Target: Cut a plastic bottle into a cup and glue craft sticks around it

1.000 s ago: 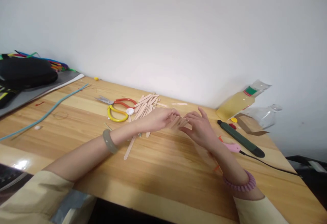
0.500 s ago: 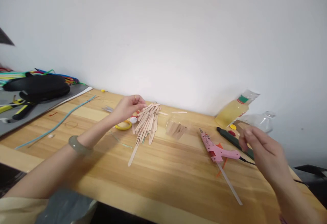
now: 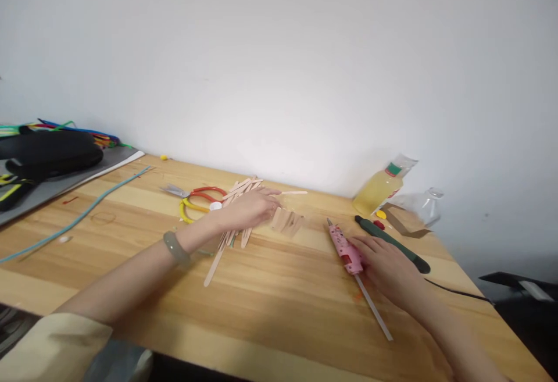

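where the pink glue gun (image 3: 343,249) is: on the wooden table (image 3: 279,324), its tip pointing away toward the wall, with a long pale glue stick (image 3: 374,307) poking out of its back end.
right hand (image 3: 383,263): on the handle of the glue gun, hiding it; i cannot tell if the fingers squeeze it or just lie on top.
left hand (image 3: 249,209): well left of the glue gun, over the stick pile (image 3: 243,187); its fingertips are blurry, so i cannot tell if they hold anything.
little row of sticks (image 3: 288,222): left of the glue gun, just beside the left hand's fingertips, the flat sticks side by side and a bit blurry.
scissors (image 3: 208,190): left of the glue gun, past the stick pile, with red and yellow handles.
dark green tool (image 3: 403,247): right of the glue gun, just past the right hand.
yellow bottle (image 3: 374,191): behind the glue gun, a bit right, near the wall.
blue cord (image 3: 87,212): far left of the glue gun.
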The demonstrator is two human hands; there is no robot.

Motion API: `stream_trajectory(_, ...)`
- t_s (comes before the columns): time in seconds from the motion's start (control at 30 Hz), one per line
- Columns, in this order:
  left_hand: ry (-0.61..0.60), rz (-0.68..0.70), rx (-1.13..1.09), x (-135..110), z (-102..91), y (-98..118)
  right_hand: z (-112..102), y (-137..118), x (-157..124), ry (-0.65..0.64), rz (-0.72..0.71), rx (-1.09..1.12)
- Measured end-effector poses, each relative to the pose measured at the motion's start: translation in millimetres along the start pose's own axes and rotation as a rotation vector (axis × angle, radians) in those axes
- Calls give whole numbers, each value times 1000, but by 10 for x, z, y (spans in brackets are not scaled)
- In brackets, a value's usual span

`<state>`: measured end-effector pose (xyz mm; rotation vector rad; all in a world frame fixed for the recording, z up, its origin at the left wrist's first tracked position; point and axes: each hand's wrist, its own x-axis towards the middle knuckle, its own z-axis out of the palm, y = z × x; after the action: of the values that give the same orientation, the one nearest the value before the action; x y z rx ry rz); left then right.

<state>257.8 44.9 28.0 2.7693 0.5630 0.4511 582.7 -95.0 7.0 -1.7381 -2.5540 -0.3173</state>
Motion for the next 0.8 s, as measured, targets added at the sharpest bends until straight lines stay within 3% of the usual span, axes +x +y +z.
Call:
stream_trajectory(0.1, 7, 1, -111, 28, -23, -41, 53, -18, 72, -23, 6, -10)
stream_trajectory(0.2, 88, -120, -350, 15, -73, -99, 67, 30, 94, 17, 40, 39)
stream_trajectory(0.3, 129, -171, -646, 9, -95, -138, -29, 62, 77, 188, 125, 154)
stream_trajectory(0.43, 52, -170, -887, 30, -62, -115, -355, -73, 107, 396, 278, 407)
stream_trajectory(0.57, -13, -209, -1050, 39, -18, -41, -565, -305, 197, 410, 208, 864)
stream_trajectory(0.67, -17, -218, -1118, 15, -9, -6, -536, -411, 233, 414, 248, 870)
stream_trajectory(0.8, 13, -221, -1114, -16, -30, 15, -479, -481, 246, 359, 185, 810)
